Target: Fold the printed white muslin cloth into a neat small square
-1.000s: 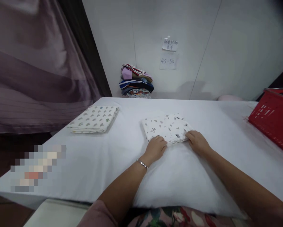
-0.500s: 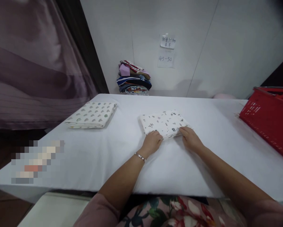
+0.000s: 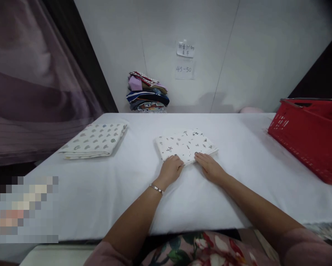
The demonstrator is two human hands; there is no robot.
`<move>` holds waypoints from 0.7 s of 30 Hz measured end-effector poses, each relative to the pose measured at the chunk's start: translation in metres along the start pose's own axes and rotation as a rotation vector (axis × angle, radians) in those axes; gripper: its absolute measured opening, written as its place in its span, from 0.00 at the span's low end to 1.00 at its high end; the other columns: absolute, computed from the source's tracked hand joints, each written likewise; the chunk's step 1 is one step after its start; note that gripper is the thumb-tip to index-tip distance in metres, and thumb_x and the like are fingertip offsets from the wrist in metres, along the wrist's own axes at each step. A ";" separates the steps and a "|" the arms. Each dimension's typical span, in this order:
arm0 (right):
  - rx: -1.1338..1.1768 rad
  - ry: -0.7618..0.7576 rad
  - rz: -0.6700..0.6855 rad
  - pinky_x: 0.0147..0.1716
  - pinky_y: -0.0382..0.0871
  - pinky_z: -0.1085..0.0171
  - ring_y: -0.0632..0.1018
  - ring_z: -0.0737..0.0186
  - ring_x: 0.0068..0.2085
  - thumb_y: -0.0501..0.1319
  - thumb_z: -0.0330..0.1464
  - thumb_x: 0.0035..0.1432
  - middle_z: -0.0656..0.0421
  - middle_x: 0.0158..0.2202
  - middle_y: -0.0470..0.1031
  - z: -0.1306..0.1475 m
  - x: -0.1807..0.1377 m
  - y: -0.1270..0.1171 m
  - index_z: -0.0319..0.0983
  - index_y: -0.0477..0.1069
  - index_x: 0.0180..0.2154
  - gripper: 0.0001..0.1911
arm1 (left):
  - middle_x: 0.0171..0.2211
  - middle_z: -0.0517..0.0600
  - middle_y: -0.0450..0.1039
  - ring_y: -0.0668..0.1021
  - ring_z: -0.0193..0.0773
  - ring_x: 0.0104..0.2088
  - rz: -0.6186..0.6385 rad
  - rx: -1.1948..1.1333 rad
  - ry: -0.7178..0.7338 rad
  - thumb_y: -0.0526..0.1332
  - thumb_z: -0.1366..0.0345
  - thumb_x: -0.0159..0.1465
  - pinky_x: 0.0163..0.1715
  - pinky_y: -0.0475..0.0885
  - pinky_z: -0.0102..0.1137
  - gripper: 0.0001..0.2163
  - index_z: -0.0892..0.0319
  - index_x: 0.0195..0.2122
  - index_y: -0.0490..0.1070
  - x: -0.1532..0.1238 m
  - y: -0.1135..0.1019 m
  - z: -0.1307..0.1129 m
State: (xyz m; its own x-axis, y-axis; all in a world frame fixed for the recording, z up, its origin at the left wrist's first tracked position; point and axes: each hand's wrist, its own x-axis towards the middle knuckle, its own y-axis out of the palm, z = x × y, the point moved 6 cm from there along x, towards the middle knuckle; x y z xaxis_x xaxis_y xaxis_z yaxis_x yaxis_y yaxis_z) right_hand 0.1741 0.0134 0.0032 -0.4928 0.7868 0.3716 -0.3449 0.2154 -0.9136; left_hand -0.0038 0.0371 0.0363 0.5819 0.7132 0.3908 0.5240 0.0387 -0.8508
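Observation:
A folded white cloth (image 3: 186,146) with small grey plant-like prints lies on the table in front of me. My left hand (image 3: 171,169) rests on its near left edge, fingers laid over the fabric and a silver bracelet at the wrist. On the near edge, further right, my right hand (image 3: 210,168) lies flat with its fingers stretched out on the cloth. Both palms face down, and the thumbs are mostly hidden. To the left lies another folded white cloth (image 3: 95,140), printed with grey mushroom-like shapes; neither hand touches it.
The table (image 3: 121,199) has a white cover. A red plastic basket (image 3: 307,136) stands on its right side. Beyond the far edge, a stack of folded fabrics (image 3: 148,92) is against the wall. Paper signs (image 3: 185,61) hang above. A blurred-out patch covers the table's left corner.
My right hand has slid left along the cloth's near edge and flattened, closer to my left hand. The whole view has turned slightly right, so everything sits further left.

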 end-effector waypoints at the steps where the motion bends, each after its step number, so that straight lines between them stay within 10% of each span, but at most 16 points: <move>1: 0.014 0.007 -0.002 0.59 0.53 0.47 0.57 0.56 0.63 0.48 0.19 0.49 0.53 0.62 0.58 0.001 0.001 -0.002 0.39 0.55 0.61 0.36 | 0.31 0.48 0.70 0.70 0.37 0.35 0.003 -0.004 -0.003 0.56 0.70 0.62 0.38 0.64 0.34 0.05 0.57 0.32 0.72 0.000 0.000 0.000; 6: 0.111 0.094 -0.110 0.58 0.58 0.51 0.64 0.55 0.59 0.52 0.29 0.57 0.53 0.57 0.66 -0.008 0.017 -0.023 0.39 0.64 0.56 0.25 | 0.31 0.48 0.69 0.69 0.37 0.35 0.019 -0.009 0.001 0.56 0.70 0.62 0.37 0.64 0.33 0.06 0.57 0.31 0.71 0.001 0.001 0.001; 12: 0.184 0.549 -0.360 0.50 0.65 0.56 0.73 0.56 0.50 0.52 0.32 0.55 0.53 0.48 0.74 -0.089 0.017 -0.058 0.39 0.75 0.42 0.16 | 0.32 0.48 0.69 0.69 0.37 0.35 0.026 -0.019 -0.011 0.55 0.69 0.63 0.38 0.65 0.34 0.06 0.57 0.32 0.71 0.000 0.002 0.004; 21: 0.325 1.008 -0.149 0.24 0.59 0.67 0.69 0.65 0.26 0.60 0.45 0.48 0.61 0.22 0.70 -0.137 -0.004 -0.054 0.38 0.70 0.24 0.16 | 0.35 0.49 0.69 0.69 0.39 0.38 0.019 0.012 -0.005 0.57 0.67 0.61 0.40 0.65 0.36 0.04 0.56 0.36 0.71 0.001 0.004 0.007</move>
State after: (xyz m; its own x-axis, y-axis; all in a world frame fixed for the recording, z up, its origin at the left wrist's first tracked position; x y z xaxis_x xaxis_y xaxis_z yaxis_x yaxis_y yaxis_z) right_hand 0.3039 0.0777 0.0283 0.4079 0.9124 0.0322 -0.6171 0.3015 -0.7268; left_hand -0.0053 0.0432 0.0310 0.5888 0.7173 0.3725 0.5052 0.0331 -0.8624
